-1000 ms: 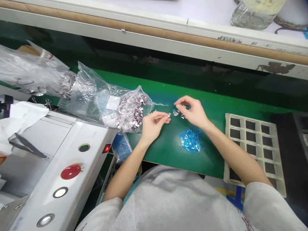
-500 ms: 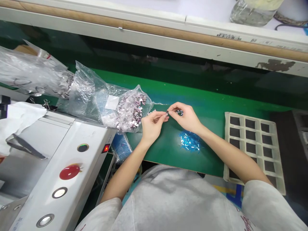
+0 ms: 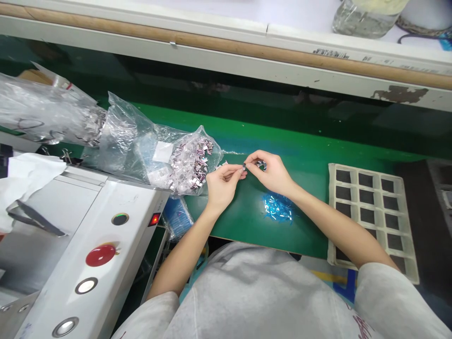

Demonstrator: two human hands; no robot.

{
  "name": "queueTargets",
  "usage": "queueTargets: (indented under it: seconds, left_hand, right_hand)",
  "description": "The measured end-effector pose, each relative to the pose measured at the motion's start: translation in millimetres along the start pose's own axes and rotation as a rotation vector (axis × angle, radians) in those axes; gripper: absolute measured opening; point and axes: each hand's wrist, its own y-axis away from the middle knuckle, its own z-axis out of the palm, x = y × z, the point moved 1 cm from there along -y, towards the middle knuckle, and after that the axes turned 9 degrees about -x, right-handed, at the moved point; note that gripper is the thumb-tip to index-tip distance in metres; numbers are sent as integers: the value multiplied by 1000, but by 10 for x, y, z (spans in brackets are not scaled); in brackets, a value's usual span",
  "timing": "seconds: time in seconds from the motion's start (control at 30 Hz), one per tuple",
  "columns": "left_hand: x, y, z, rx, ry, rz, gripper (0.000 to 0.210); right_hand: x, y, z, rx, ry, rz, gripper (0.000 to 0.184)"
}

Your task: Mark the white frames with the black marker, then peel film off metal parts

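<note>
My left hand [image 3: 224, 184] and my right hand [image 3: 270, 170] meet fingertip to fingertip above the green mat. Pinched between them is a small dark-and-silver part [image 3: 244, 166], too tiny to make out in detail. Several similar small parts [image 3: 262, 165] show behind the right hand's fingers. Left of my left hand, an open clear plastic bag [image 3: 197, 162] spills over with many small silver and dark pieces. Below my right hand lies a loose pile of shiny blue film strips [image 3: 278, 207].
A pale compartment tray [image 3: 377, 181] stands at the right. On the left is a white machine [image 3: 137, 207] with a red button [image 3: 100, 254]. A packet of blue strips [image 3: 177, 217] lies beside it. A shelf edge [image 3: 226, 54] crosses the back, with a glass jar [image 3: 369, 19] above.
Both hands stay almost in place, still pinching at the small part. The whole view has shifted very slightly.
</note>
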Motion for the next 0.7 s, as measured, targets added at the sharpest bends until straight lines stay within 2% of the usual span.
queueTargets:
  seconds: [0.23,0.3,0.4,0.47,0.57,0.7]
  left_hand:
    - [10,2,5,-16,19,6,30]
    - [6,0,4,-25,23,8,29]
    - [-22,-2,-8,-68,-3,2,28]
    - [-47,0,-28,-100,-51,2,27]
    - [-61,4,-69,-93,-307,87,22]
    - [-33,16,-76,-93,-921,281,14]
  right_hand:
    - [52,12,14,5,11,-13,9]
    - [59,16,15,3,-21,-24,14]
    - [53,18,10,-38,-78,-34,23]
    - [48,14,-8,-81,-81,-34,22]
    - [80,-4,-79,-96,-10,-15,19]
    - [226,-46,-212,-80,142,102,17]
